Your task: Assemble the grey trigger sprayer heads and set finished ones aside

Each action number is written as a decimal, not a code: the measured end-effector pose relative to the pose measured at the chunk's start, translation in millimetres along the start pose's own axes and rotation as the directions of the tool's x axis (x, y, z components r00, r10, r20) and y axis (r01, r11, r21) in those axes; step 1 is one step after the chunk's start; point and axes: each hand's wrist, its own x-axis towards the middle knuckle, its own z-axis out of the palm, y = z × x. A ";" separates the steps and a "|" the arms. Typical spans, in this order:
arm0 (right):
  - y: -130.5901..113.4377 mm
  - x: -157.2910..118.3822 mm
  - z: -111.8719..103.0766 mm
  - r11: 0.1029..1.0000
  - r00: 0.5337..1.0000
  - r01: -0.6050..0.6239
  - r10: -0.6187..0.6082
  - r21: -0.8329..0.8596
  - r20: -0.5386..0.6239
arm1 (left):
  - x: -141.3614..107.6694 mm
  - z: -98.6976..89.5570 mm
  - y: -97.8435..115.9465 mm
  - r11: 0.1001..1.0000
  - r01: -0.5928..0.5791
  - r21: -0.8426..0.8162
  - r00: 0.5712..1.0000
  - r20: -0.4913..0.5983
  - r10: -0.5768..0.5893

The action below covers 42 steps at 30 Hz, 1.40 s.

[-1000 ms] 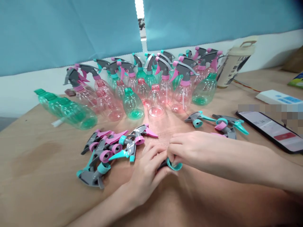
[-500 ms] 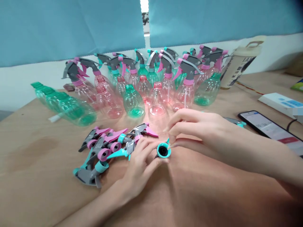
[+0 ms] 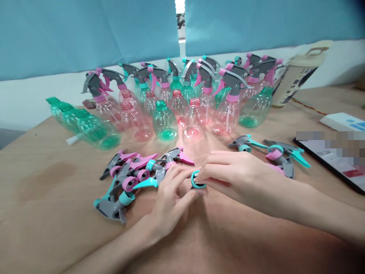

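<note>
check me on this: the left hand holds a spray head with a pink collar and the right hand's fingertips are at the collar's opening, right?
Not quite: the collar is turquoise, not pink, as the head view shows. The left hand does hold the spray head, and the right hand's fingertips are at the collar's opening.

1. The spray top (image 3: 195, 182) has a round blue-green ring (image 3: 197, 186), and it is dark inside.
2. It is just off the middle of the view, toward 5 o'clock.
3. Its open mouth tips up and faces 6 o'clock.
4. The left hand (image 3: 173, 198) holds it from 8 o'clock.
5. The right hand (image 3: 236, 171) has fingertips on the ring at 3 o'clock, hiding some of it.
</note>
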 end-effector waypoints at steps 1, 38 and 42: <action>-0.9 0.2 -0.6 0.999 0.999 -0.032 0.031 0.032 0.019 | -0.1 0.0 -0.1 1.000 -0.005 -0.009 1.000 0.000 0.005; 2.0 -2.0 1.5 0.988 0.992 -0.122 0.121 0.095 0.015 | 1.1 -2.3 -5.7 0.968 -0.182 0.172 0.983 0.016 0.182; 2.8 -3.1 4.5 0.991 0.995 -0.101 0.102 0.085 -0.013 | 1.3 -2.0 -5.3 0.963 -0.213 0.164 0.977 0.013 0.214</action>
